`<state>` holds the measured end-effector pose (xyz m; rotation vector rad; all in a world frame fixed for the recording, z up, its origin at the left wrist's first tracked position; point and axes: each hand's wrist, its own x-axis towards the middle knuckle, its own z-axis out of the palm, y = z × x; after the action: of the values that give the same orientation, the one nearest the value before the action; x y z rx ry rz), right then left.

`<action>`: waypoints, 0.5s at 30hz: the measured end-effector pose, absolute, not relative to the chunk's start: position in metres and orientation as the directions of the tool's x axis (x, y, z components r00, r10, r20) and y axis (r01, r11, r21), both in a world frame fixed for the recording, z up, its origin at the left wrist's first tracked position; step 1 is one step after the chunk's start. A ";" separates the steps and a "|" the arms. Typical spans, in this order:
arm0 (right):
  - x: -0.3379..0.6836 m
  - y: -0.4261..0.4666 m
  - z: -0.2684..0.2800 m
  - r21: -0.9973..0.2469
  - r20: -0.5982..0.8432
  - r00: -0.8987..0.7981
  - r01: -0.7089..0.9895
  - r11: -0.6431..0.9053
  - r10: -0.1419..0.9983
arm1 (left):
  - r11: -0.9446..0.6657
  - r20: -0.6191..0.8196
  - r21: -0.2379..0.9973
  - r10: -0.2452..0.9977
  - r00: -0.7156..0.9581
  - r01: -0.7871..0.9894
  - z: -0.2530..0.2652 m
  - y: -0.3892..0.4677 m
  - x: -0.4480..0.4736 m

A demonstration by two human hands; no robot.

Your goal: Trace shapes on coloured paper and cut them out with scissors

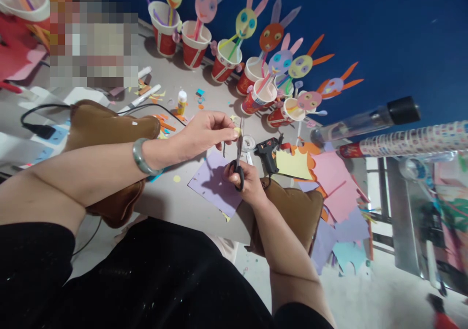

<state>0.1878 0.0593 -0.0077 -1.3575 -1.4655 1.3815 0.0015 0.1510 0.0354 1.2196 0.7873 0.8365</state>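
Note:
Between the thumb and fingers of my left hand [208, 133] is a small piece of yellow paper [237, 132]. My right hand [249, 180] grips black-handled scissors [239, 161], their blades pointing away from me and up against the yellow piece. Whether the blades are parted is hard to make out. Below both hands, a sheet of purple paper [210, 185] lies on the table with small scraps on it. Left of that sheet rests a small yellow paper disc [177, 178]. A black glue gun [268, 153] lies just right of the scissors.
Paper cups with rabbit-faced paper figures [226, 58] line the back wall. A glue bottle [182, 102] stands behind my left hand. Brown cushions [292, 207] lie under both forearms. Coloured paper sheets [332, 178] pile up at right, near a tall stack of cups [409, 141].

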 end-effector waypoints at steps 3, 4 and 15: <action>0.187 0.059 -0.006 -0.968 -0.161 -0.213 0.225 -0.112 0.964 | 0.153 -0.084 0.983 0.865 0.495 -0.100 0.038 0.151 0.002; 0.187 0.059 -0.006 -0.967 -0.161 -0.214 0.228 -0.111 0.964 | 0.158 -0.089 0.983 0.861 0.501 -0.098 0.039 0.151 0.002; 0.187 0.060 -0.005 -0.969 -0.160 -0.216 0.223 -0.111 0.963 | 0.166 -0.084 0.979 0.860 0.504 -0.121 0.040 0.150 0.001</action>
<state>0.1871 0.0597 -0.0045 -1.3514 -1.4760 1.3822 0.0013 0.1502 0.0398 1.2026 0.7730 0.8074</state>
